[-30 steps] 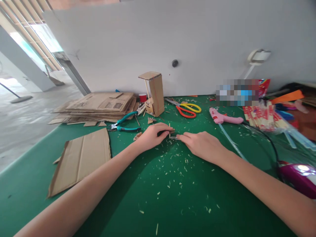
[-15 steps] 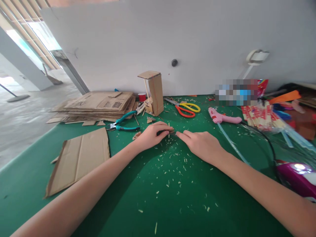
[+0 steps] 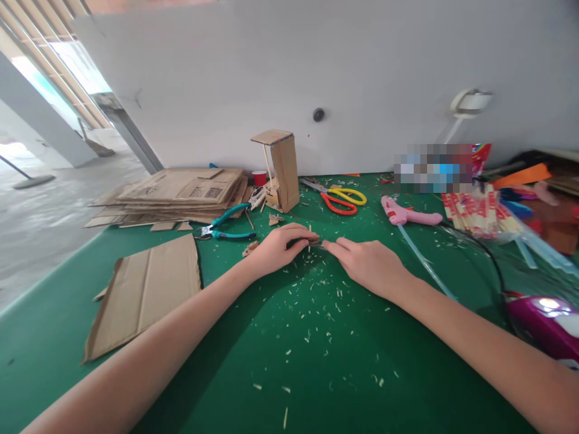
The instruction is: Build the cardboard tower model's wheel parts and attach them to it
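Observation:
My left hand (image 3: 283,248) is closed on a small brown piece (image 3: 313,239), with a short pale stick (image 3: 310,229) standing up at its fingertips. Close on its right, my right hand (image 3: 366,260) is closed round a thin grey blade (image 3: 318,245), whose tip reaches the piece; its handle is hidden in the fingers. Pale shavings (image 3: 316,301) lie scattered on the green table (image 3: 271,361) below both hands. Behind them stands a cardboard structure (image 3: 284,172) with a flat top and a thin stick support.
Cardboard sheets (image 3: 190,187) are stacked at the back left, with a loose panel (image 3: 145,289) nearer. Blue-handled pliers (image 3: 230,229), scissors (image 3: 341,199) and a pink glue gun (image 3: 409,215) lie beyond my hands. A purple device (image 3: 545,325) sits at the right edge.
The blade in my right hand has shifted very slightly against the piece. Another pale shaving lies on the table near the front. My left hand has barely moved.

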`<state>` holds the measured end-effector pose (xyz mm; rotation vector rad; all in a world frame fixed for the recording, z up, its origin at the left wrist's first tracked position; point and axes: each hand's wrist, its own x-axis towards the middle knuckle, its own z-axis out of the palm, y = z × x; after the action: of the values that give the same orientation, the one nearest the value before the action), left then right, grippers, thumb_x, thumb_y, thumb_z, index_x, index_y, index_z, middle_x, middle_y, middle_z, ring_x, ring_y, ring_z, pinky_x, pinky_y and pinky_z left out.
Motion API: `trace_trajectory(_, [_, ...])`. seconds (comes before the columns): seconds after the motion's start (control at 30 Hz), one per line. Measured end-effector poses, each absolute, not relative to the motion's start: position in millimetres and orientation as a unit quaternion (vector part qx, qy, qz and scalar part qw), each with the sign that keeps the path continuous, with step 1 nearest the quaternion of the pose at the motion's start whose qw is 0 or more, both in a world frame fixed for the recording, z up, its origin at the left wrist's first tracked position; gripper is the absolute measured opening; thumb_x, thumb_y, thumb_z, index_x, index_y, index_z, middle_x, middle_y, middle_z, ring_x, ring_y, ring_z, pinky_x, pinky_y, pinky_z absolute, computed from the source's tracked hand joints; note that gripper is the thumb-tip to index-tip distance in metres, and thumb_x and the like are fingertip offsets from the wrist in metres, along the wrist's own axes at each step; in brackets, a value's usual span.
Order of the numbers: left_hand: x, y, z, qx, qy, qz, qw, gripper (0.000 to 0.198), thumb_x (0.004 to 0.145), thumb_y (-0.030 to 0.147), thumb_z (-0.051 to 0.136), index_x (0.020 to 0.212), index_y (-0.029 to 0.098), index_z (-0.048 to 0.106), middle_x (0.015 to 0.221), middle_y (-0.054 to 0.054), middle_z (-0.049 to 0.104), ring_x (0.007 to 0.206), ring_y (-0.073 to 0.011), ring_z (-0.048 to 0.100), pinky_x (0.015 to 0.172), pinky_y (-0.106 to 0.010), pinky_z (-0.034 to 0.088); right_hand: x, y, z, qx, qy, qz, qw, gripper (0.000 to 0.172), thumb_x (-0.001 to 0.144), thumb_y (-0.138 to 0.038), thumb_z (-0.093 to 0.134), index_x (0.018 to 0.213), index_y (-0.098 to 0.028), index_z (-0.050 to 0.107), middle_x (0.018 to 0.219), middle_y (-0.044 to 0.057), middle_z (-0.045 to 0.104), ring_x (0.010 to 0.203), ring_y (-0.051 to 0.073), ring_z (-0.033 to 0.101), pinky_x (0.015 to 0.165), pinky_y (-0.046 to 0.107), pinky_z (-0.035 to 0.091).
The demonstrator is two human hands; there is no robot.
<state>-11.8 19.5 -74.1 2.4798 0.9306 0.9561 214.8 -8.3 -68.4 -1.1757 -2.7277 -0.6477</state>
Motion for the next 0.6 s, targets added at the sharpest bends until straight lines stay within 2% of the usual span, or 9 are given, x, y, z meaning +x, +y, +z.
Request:
trace_trajectory(0.2, [-11.2, 19.6, -74.5, 0.863, 0.342, 0.337, 0.159, 0.026, 0.09, 0.021, 0.047, 0.109, 0.018, 0.064, 0.104, -0.008, 0.062, 0.097, -0.0162, 0.058, 0.089, -0.032, 0.048, 213.9, -9.5, -64.7, -0.374, -0.907, -0.189, 0.036, 0.037, 0.087, -0.012, 0.039, 0.119, -0.026, 0.053, 0.087, 0.0, 0.066, 0.047, 0.01, 0.049, 0.045, 0.029, 0.016])
trace_trajectory(0.37, [-11.3, 19.9, -74.5, 0.866, 0.339, 0.33, 0.162, 0.026, 0.09, 0.021, 0.047, 0.109, 0.019, 0.064, 0.104, -0.007, 0.061, 0.098, -0.0162, 0.057, 0.09, -0.033, 0.048, 213.9, -10.8, -64.7, -0.384, -0.897, -0.213, 0.043, 0.041, 0.085, -0.007, 0.038, 0.122, -0.019, 0.051, 0.089, 0.004, 0.065, 0.051, 0.011, 0.052, 0.044, 0.03, 0.017])
trace_trajectory(0.6, [-11.0, 19.6, -73.9, 0.863, 0.343, 0.333, 0.163, 0.025, 0.09, 0.021, 0.048, 0.109, 0.018, 0.064, 0.104, -0.008, 0.06, 0.097, -0.0159, 0.057, 0.09, -0.033, 0.048, 214.3, -10.5, -64.5, -0.369, -0.905, -0.208, 0.029, 0.041, 0.085, -0.009, 0.04, 0.122, -0.023, 0.052, 0.089, 0.002, 0.066, 0.05, 0.011, 0.051, 0.044, 0.029, 0.015])
